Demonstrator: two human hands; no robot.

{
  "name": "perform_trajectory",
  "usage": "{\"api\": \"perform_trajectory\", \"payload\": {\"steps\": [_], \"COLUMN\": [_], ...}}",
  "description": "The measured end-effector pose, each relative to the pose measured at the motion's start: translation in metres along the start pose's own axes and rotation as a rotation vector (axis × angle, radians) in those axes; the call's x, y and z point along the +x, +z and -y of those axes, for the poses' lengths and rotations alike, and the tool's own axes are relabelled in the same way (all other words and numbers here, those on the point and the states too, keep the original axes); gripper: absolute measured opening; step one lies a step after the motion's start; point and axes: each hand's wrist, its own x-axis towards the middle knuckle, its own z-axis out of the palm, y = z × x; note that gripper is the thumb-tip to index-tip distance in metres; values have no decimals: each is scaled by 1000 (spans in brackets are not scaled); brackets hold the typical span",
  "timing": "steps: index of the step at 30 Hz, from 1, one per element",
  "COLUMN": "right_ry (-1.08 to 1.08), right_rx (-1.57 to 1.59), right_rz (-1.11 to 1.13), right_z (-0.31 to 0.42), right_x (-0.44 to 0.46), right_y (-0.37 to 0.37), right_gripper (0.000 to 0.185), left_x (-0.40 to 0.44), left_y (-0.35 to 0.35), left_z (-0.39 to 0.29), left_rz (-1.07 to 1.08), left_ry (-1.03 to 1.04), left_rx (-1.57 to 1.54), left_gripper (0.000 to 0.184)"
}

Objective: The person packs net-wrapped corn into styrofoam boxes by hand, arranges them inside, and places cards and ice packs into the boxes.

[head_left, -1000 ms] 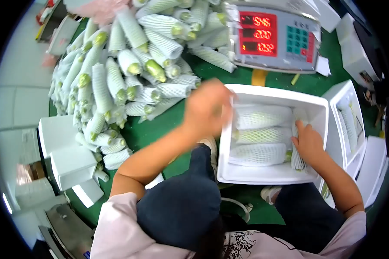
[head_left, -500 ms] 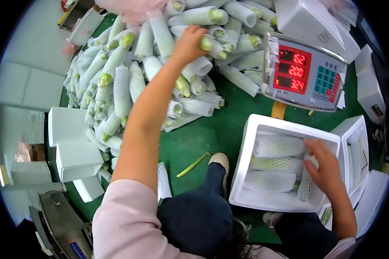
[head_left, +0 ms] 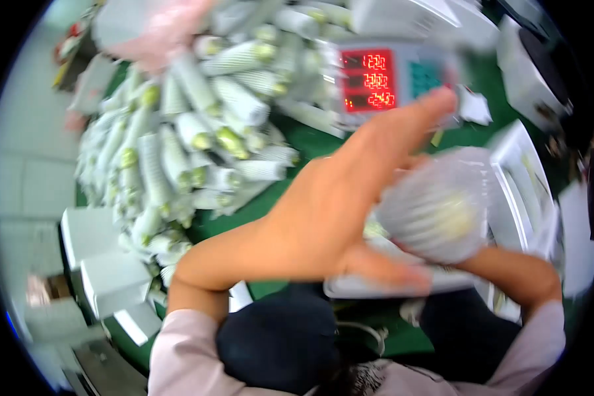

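Close to the camera, my left hand (head_left: pixel 336 198) is blurred, with its thumb and index finger stretched wide apart. Just right of it, a vegetable wrapped in white foam net (head_left: pixel 435 208) is held up, its pale end towards the camera. My right hand (head_left: pixel 475 259) reaches behind and under this bundle and is mostly hidden; it appears to hold it. Below both hands, the white foam box (head_left: pixel 389 287) is largely covered, with only its near rim plainly visible.
A large pile of net-wrapped vegetables (head_left: pixel 237 99) lies at the upper left. Beyond my hands stands a scale (head_left: pixel 402 72) with a lit red display. White foam boxes (head_left: pixel 115 277) are at the left, and another box (head_left: pixel 525 191) is at the right.
My left hand has come back from the pile to the right and nearer the camera. My right hand has risen from the box's contents, and a wrapped vegetable is now raised between the hands.
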Motion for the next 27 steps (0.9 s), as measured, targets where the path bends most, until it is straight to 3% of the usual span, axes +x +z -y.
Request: {"api": "perform_trajectory", "payload": {"steps": [1, 2, 3, 4, 6, 8, 10, 14, 15, 16, 17, 18, 19, 21, 22, 23, 24, 26, 27], "right_ry": [183, 336, 436, 553, 688, 771, 809, 1003, 808, 586, 370, 150, -72, -631, -924, -978, -920, -793, -647], "right_rx": [54, 618, 869, 1125, 1271, 1326, 1301, 984, 857, 581, 302, 20, -250, -749, -989, -1136, -1147, -1176, -1028], "right_rz": [62, -90, -190, -306, -391, -514, -658, 7, 121, 141, 165, 192, 83, 69, 50, -14, -15, -18, 63], "right_z": [-2, 2, 1, -4, -44, -66, -70, -30, -28, -20, -8, 0, 3, 22, 32, 38, 39, 32, 17], "right_x": [-25, -45, -57, -65, -77, -75, -70, -59, -62, -60, -56, -56, -61, -55, -49, -41, -40, -42, -51], "right_y": [-5, -7, -3, 0, -2, 5, 17, 16, 10, 0, -12, -19, -17, -14, -10, -2, 0, -1, -6], "right_gripper": [76, 66, 67, 70, 74, 76, 76, 59, 44, 39, 35, 32, 29, 30, 31, 32, 32, 33, 38], "left_x": [2, 1, 2, 4, 15, 23, 33, 42, 36, 27, 19, 7, -2, -3, -3, -16, -28, -26, -23], "left_y": [-6, -20, -43, -72, -131, -183, -212, -210, -203, -180, -164, -141, -116, -57, -18, 22, 59, 66, 60], "left_z": [22, 59, 109, 159, 254, 312, 325, 292, 283, 253, 231, 203, 166, 86, 48, 65, 70, 74, 80], "left_rz": [-119, -276, -420, -510, -629, -366, -172, -177, -322, -424, -466, -439, -417, -16, 55, 207, 269, 572, 478], "left_ry": [-30, -63, -27, -92, 2, -244, -194, -141, -42, -115, 21, -72, -160, -538, -657, -449, -396, -557, -718], "left_rx": [-53, 57, 398, 553, 1060, 1347, 1337, 1157, 1078, 803, 612, 334, 66, -70, 119, -202, -349, -375, -519], "left_gripper": [76, 67, 57, 58, 70, 80, 79, 69, 69, 67, 63, 60, 58, 51, 55, 55, 49, 53, 56]}}
